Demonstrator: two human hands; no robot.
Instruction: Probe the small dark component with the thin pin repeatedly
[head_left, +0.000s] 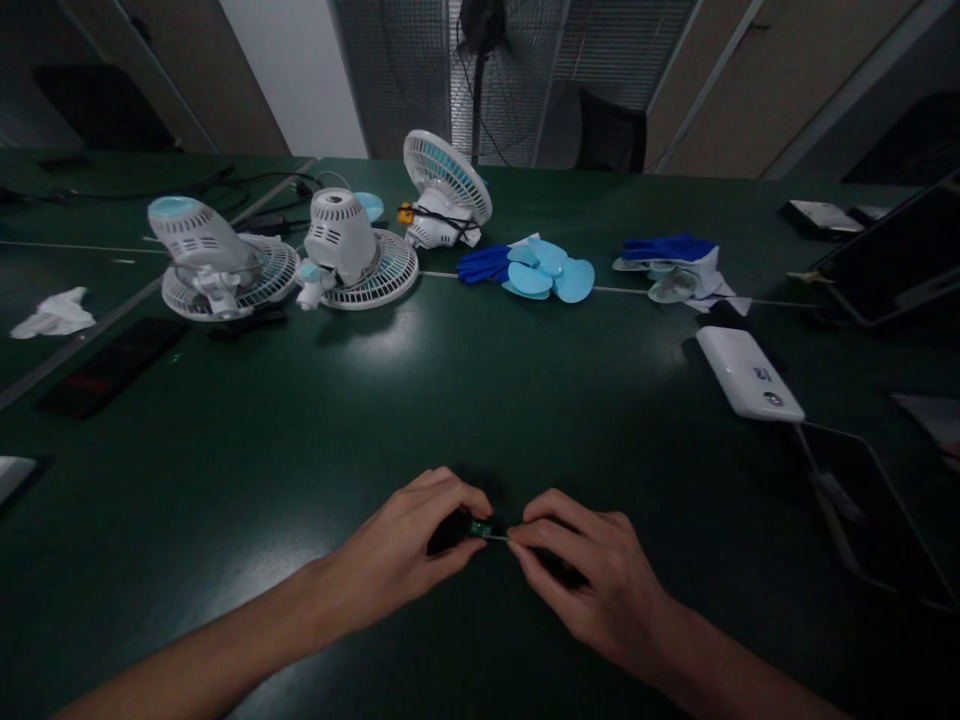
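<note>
- Left hand (412, 527) — thumb and fingers pinched narrow on a small green circuit-board-like piece (481, 528).
- Right hand (600, 555) — fingertips pinching a thin, pale, straight rod (498, 538); whether it touches the green piece is too small to tell.
- Green piece sits between the two hands, over the near part of the smooth dark-green tabletop (450, 400).
- Farther back: three white plastic fans (339, 235), plus a light-blue plastic fan blade (551, 268) beside a blue fabric glove (484, 263).
</note>
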